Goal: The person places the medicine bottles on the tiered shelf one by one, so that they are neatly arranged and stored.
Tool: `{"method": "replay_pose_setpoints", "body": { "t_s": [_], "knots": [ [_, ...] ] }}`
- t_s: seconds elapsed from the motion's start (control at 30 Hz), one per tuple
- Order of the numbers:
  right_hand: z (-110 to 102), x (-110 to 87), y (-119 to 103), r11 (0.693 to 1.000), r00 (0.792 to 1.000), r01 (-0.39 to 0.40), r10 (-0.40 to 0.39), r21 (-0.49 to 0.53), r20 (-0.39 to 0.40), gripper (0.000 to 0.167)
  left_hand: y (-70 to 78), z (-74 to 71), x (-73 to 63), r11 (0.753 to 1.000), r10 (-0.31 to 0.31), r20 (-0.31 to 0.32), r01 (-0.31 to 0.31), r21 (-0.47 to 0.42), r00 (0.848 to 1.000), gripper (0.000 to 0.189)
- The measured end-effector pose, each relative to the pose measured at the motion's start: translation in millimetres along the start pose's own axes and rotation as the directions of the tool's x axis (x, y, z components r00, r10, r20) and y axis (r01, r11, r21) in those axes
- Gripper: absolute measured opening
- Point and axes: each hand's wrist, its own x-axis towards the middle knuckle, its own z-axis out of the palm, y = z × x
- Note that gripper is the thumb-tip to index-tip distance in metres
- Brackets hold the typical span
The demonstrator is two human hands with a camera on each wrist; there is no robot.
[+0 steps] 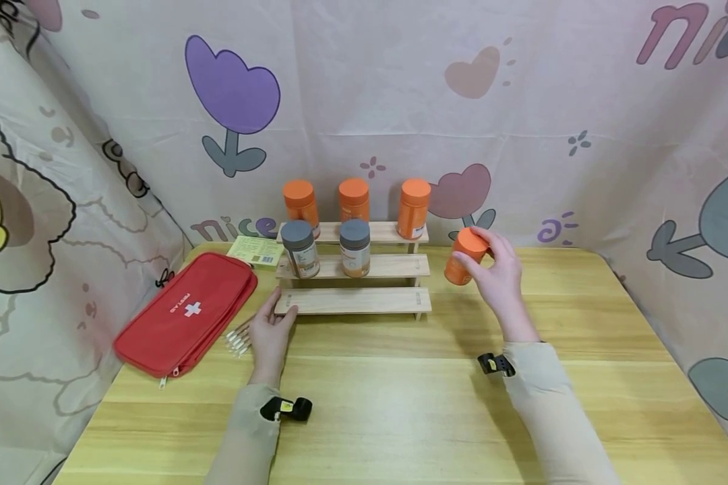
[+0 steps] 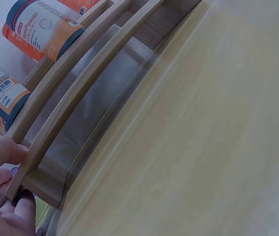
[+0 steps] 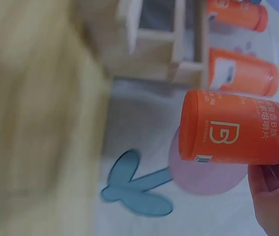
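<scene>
In my right hand (image 1: 499, 273) I grip an orange pill bottle (image 1: 463, 259) near its cap, to the right of a three-step wooden rack (image 1: 354, 301). The right wrist view shows this orange bottle (image 3: 237, 128) with a large B on its label. My left hand (image 1: 271, 331) pinches the left end of the rack's lowest step, thumb on top and fingers below. Three orange bottles (image 1: 414, 209) stand on the top step. Two grey-capped bottles (image 1: 355, 249) stand on the left and middle of the second step.
A red first-aid pouch (image 1: 185, 315) lies left of the rack. Behind it is a pale green card (image 1: 256, 250). Several cotton swabs (image 1: 238, 341) lie beside my left hand. A printed curtain (image 1: 364, 81) hangs behind the wooden table (image 1: 388, 411).
</scene>
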Motion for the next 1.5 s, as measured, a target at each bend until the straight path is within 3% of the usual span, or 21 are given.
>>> {"method": "replay_pose_setpoints", "body": {
  "t_s": [0.37,0.8,1.17,1.5],
  "knots": [
    [34,9.2,-25,0.986,0.991,0.094,-0.105,0.138,0.08,0.055,1.3,-1.0,-0.4,1.0,-0.016,-0.005,0.016,0.026,1.0,0.057],
    [61,8.2,-31,0.985,0.986,0.02,-0.047,0.17,0.159,0.058,0.8,-0.6,-3.4,0.999,-0.016,-0.016,0.017,0.029,1.0,0.057],
    [68,14.1,-31,0.99,0.987,0.015,-0.036,0.137,0.156,0.064,4.3,1.5,0.1,1.0,-0.011,0.0,0.011,0.024,1.0,0.057],
    [67,9.3,-25,0.989,0.984,-0.017,-0.009,0.147,0.179,0.082,1.1,5.3,2.4,0.999,-0.011,0.013,0.011,0.032,1.0,0.057]
  ]
}}
